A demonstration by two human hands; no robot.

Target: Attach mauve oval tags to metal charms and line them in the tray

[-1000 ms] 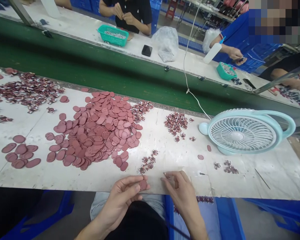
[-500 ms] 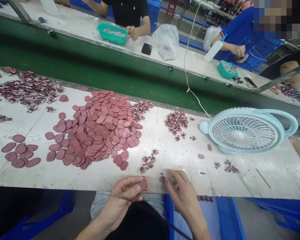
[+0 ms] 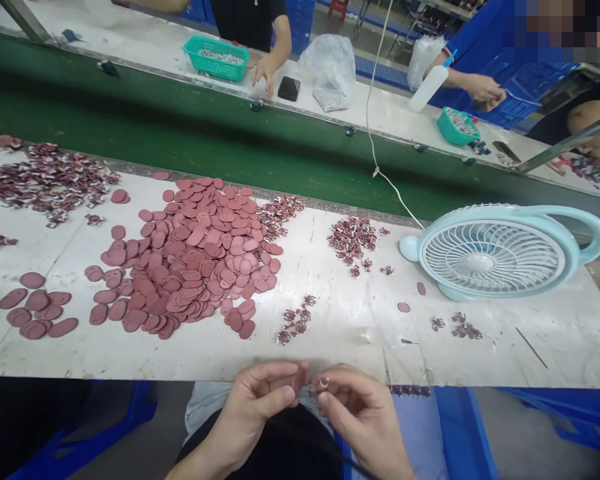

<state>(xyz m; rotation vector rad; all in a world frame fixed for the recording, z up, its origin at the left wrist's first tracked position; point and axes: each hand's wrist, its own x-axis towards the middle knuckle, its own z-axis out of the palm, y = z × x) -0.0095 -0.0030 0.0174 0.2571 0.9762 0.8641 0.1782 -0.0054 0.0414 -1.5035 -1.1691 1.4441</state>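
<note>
Moved since earlier frame: right hand (image 3: 363, 415) has left the desk (image 3: 190, 353) with the small brown part (image 3: 322, 385) and come in beside left hand (image 3: 253, 410); pink disc (image 3: 298, 381) is tipped more edge-on.
Left grip: pinching the disc, thumb against fingers.
Right grip: pinching the brown part between thumb and fingertips.
Disc and part location: just over the desk's near edge, side by side; touching or not, can't tell.
Step in hand: looks like bringing disc and part together.
Next move calls for: likely lining the part up to the disc, both pinches steady.
Disc look: dull pink, thin, rounded; markings not readable at this angle.
Part look: dark brown, glossy, light glints, prongs; fine shape unclear.
Blue bin (image 3: 463, 427): below desk edge, right side.
Loose parts (image 3: 295, 320): small cluster beyond the hands.
Disc pile (image 3: 195, 267): large, overlapping, left of cluster.
Fan (image 3: 480, 263): pale blue, right side.
Co-worker's hand (image 3: 265, 75): across the green strip (image 3: 280, 147), fingers spread, near teal basket (image 3: 215, 69).
</note>
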